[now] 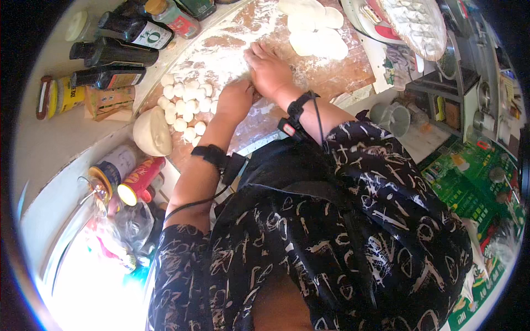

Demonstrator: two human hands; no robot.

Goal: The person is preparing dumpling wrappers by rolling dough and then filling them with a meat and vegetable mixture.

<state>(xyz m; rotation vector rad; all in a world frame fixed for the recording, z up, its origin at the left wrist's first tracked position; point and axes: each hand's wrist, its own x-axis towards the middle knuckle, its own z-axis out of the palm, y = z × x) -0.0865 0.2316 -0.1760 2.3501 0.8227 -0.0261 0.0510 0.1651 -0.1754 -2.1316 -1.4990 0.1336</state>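
Note:
My left hand (235, 101) is curled low over the floured wooden board (352, 70). My right hand (270, 71) lies palm down just beside it, fingers stretched over the white flour (223, 62). Whatever is under either hand is hidden. Several small round dough pieces (190, 106) are gathered left of my left hand. At the board's left edge rests a large, smooth dough lump (152, 131) with a flat face. Flat, round dough wrappers (319, 43) overlap in a pile beyond my right hand.
Dark glass bottles (120, 53) and a red-labelled jar (178, 20) line the far left. A round tray of dumplings (414, 25) stands at upper right. A red canister (140, 180) and plastic bags (132, 223) are at lower left. A dark shelf (443, 95) is at right.

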